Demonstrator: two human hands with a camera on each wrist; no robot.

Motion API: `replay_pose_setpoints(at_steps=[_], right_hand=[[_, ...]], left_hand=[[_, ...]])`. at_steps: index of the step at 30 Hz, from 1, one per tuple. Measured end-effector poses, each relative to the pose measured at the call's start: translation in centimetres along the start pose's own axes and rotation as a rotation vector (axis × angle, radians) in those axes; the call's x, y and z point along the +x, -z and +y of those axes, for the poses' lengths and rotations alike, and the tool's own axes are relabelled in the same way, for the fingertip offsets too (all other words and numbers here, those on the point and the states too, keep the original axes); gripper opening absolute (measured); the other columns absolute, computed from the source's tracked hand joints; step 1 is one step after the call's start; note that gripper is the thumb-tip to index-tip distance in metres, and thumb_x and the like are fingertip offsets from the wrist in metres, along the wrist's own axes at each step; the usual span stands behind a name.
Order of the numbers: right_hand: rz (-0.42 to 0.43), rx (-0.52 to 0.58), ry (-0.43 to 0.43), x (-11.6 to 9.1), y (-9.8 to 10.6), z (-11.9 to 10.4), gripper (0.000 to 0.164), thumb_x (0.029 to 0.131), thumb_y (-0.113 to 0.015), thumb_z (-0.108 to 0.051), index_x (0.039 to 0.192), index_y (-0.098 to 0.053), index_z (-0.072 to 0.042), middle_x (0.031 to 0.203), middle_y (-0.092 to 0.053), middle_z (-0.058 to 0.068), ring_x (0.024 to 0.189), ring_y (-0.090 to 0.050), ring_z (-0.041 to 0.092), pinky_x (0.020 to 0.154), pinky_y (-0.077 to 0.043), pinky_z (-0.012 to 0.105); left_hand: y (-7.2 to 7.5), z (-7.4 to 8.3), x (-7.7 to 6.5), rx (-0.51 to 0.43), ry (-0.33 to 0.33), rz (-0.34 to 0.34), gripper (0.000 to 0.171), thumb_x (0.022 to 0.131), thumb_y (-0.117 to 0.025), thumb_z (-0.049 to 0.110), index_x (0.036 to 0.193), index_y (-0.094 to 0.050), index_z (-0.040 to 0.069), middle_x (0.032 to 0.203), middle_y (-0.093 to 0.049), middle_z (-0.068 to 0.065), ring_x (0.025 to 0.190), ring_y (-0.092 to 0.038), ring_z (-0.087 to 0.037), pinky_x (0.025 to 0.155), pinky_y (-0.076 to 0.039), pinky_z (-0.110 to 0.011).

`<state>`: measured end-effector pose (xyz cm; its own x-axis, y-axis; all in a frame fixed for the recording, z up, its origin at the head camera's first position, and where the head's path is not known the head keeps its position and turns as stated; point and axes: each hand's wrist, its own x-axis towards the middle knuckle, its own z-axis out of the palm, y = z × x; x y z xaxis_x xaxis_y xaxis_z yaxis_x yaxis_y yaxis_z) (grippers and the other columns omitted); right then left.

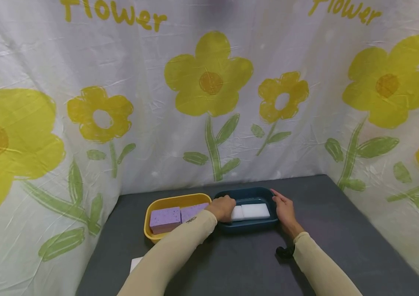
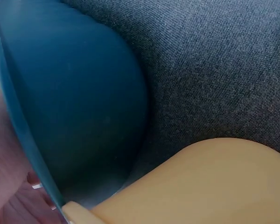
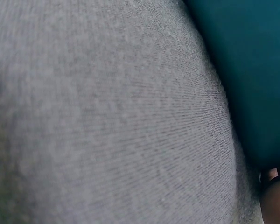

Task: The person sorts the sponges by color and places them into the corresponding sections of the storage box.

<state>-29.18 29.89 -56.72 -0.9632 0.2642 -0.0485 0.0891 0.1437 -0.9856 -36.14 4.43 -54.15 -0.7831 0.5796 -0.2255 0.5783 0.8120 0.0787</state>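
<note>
A dark blue basin (image 1: pixel 246 227) stands on the grey table, with white sponge blocks (image 1: pixel 255 211) lying side by side in it. My left hand (image 1: pixel 223 208) reaches over the basin's left rim, fingers curled down at the left white block, which it partly covers. In the left wrist view that hand (image 2: pixel 7 158) is inside the blue wall (image 2: pixel 79 93), its fingertips mostly hidden. My right hand (image 1: pixel 285 211) grips the basin's right end. Little of the right hand (image 3: pixel 276 200) shows in the right wrist view, beside the blue wall (image 3: pixel 252 70).
Left of the blue basin, a yellow basin (image 1: pixel 147 218) holds purple sponge blocks (image 1: pixel 165 219), partly behind my left sleeve. A white piece (image 1: pixel 135 263) lies on the table (image 1: pixel 239 267) by that sleeve. Flower-printed curtains (image 1: pixel 150 156) close off the back and sides.
</note>
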Motion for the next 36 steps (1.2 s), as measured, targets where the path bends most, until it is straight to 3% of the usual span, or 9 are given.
replay_pose_setpoints(at_steps=[5,7,11,20,28,36], right_hand=[[0.008,-0.006,0.006,0.0,-0.2,-0.1,0.048,0.116,-0.046,-0.018,0.161,-0.054,-0.007,0.177,-0.033,0.018,0.165,-0.026,0.037,0.133,-0.020,0.057],[0.008,-0.009,0.005,-0.1,-0.2,-0.2,0.047,0.116,-0.046,-0.017,0.161,-0.054,-0.007,0.177,-0.034,0.018,0.167,-0.024,0.037,0.134,-0.018,0.058],[0.001,-0.005,0.004,-0.3,-0.2,-0.3,0.047,0.117,-0.045,-0.017,0.161,-0.054,-0.007,0.177,-0.034,0.018,0.168,-0.020,0.037,0.135,-0.016,0.059],[-0.003,-0.006,-0.005,-0.3,-0.2,-0.3,0.047,0.116,-0.045,-0.018,0.162,-0.053,-0.007,0.178,-0.032,0.017,0.169,-0.020,0.036,0.135,-0.017,0.059],[-0.016,0.002,0.008,-0.5,-0.1,-0.6,0.048,0.117,-0.044,-0.019,0.163,-0.052,-0.008,0.178,-0.032,0.017,0.168,-0.021,0.034,0.135,-0.017,0.057],[-0.010,-0.004,-0.002,-0.6,-0.1,-0.6,0.047,0.118,-0.043,-0.019,0.163,-0.052,-0.007,0.177,-0.034,0.018,0.169,-0.019,0.037,0.135,-0.015,0.058]], left_hand=[[1.2,0.7,-1.5,-0.016,0.013,-0.014,0.041,0.088,-0.094,0.030,0.121,-0.074,0.014,0.109,-0.076,-0.003,0.090,-0.071,-0.017,0.088,-0.063,-0.039],[2.3,1.4,-2.8,-0.022,0.014,-0.023,0.042,0.089,-0.093,0.030,0.122,-0.073,0.013,0.111,-0.075,-0.004,0.093,-0.071,-0.017,0.090,-0.062,-0.037],[2.9,1.7,-3.8,0.006,-0.024,-0.006,0.046,0.092,-0.091,0.033,0.128,-0.072,0.012,0.119,-0.075,-0.005,0.104,-0.072,-0.018,0.094,-0.060,-0.034],[2.3,0.8,-2.7,0.054,-0.152,0.080,0.054,0.091,-0.089,0.040,0.132,-0.071,0.010,0.123,-0.072,-0.007,0.107,-0.068,-0.020,0.091,-0.060,-0.039],[4.7,1.6,-5.8,0.046,-0.169,0.070,0.061,0.096,-0.084,0.040,0.144,-0.066,0.007,0.133,-0.071,-0.008,0.118,-0.067,-0.021,0.101,-0.057,-0.034],[5.0,0.9,-8.0,0.067,-0.191,0.103,0.063,0.099,-0.083,0.038,0.147,-0.063,0.004,0.140,-0.070,-0.011,0.125,-0.068,-0.023,0.108,-0.056,-0.036]])
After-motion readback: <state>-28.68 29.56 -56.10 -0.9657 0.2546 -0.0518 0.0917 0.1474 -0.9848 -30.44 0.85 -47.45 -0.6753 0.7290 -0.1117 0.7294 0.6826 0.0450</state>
